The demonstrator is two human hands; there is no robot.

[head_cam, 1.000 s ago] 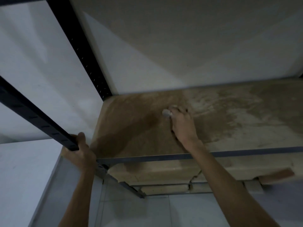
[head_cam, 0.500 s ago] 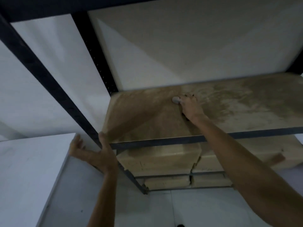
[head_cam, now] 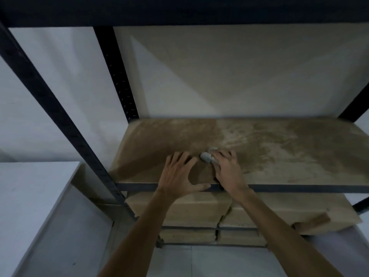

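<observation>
Right hand (head_cam: 227,168) curls its fingers round a small grey rag (head_cam: 206,157) and presses it onto the board (head_cam: 289,162). The left hand (head_cam: 179,176) lies flat with its fingers spread, grasping nothing, its thumb along the front rail (head_cam: 299,188).

On the black rack (head_cam: 117,72), the board reads plain brown from the rag out to 9 o'clock. Pale dust (head_cam: 249,136) streaks it toward 1 and 3 o'clock. The step in hand looks like wiping the board down, perhaps a third done. The next move calls for firm strokes toward 3 o'clock, with the left hand bracing.

The rag is a crumpled wad, mostly hidden under the fingers. It pokes out at the right hand's 10 o'clock, just at 2 o'clock of the left hand, left of the board's middle.
</observation>
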